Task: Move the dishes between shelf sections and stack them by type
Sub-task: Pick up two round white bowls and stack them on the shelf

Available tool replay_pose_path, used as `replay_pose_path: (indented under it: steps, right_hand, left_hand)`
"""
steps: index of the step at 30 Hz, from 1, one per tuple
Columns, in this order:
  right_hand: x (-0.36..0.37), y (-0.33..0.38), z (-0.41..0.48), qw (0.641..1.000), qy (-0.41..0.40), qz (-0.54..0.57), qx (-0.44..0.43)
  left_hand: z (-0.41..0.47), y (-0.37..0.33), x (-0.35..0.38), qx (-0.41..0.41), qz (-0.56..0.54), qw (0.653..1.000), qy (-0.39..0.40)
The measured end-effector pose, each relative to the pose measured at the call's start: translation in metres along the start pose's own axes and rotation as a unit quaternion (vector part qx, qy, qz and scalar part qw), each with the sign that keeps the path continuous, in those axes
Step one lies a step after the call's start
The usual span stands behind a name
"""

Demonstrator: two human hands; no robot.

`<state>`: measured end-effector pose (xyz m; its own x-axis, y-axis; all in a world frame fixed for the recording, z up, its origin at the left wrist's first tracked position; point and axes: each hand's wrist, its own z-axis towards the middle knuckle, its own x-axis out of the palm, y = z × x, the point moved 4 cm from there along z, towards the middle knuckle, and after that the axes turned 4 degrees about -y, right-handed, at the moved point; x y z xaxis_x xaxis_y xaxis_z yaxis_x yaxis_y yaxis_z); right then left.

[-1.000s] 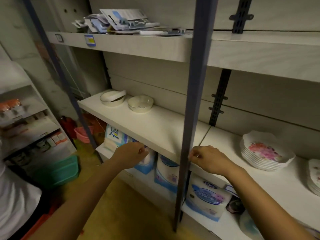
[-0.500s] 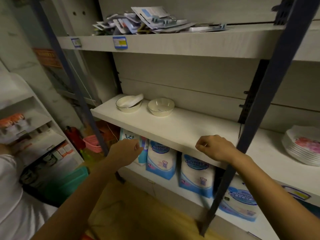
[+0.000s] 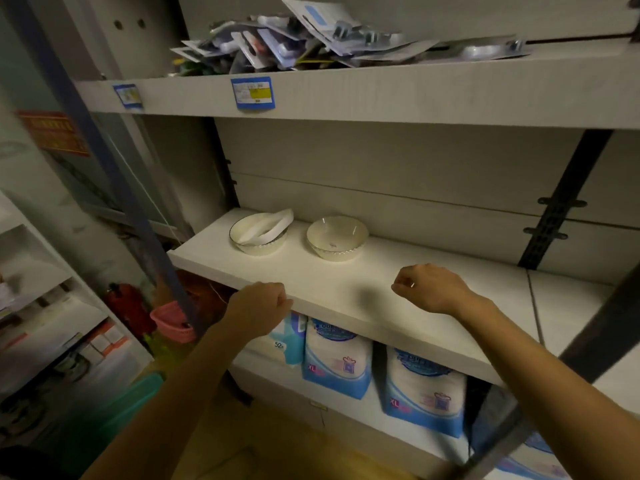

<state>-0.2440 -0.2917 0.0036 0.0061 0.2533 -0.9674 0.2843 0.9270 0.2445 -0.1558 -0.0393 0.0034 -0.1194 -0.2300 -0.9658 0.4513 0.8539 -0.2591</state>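
Two cream bowls stand side by side at the back left of the white middle shelf (image 3: 346,292). The left bowl (image 3: 258,242) has a dark rim and a white tilted dish resting inside it. The right bowl (image 3: 337,239) holds nothing visible. My left hand (image 3: 258,306) hangs at the shelf's front edge, fingers curled into a loose fist with nothing in it. My right hand (image 3: 431,287) hovers above the shelf surface to the right of the bowls, fingers also curled and holding nothing. Both hands are well short of the bowls.
Blister-packed goods (image 3: 311,39) pile on the top shelf. Blue-and-white soft packs (image 3: 337,358) fill the shelf below. A blue upright (image 3: 114,174) slants at the left, a dark one (image 3: 588,358) at the right. A pink basket (image 3: 173,323) and a green bin (image 3: 114,420) sit on the floor.
The view has swung left and closer to the bowls; the flowered plate stack at the right has left the frame. Both hands rose slightly and stay curled and holding nothing.
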Motion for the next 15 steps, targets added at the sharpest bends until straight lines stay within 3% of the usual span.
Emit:
replay_pose_path:
  steps: [15]
  right_hand:
    - [0.063,0.018,0.17,0.978,0.015,0.059,0.2]
  left_hand:
    - [0.142,0.059,0.007,0.077,0.041,0.996,0.017]
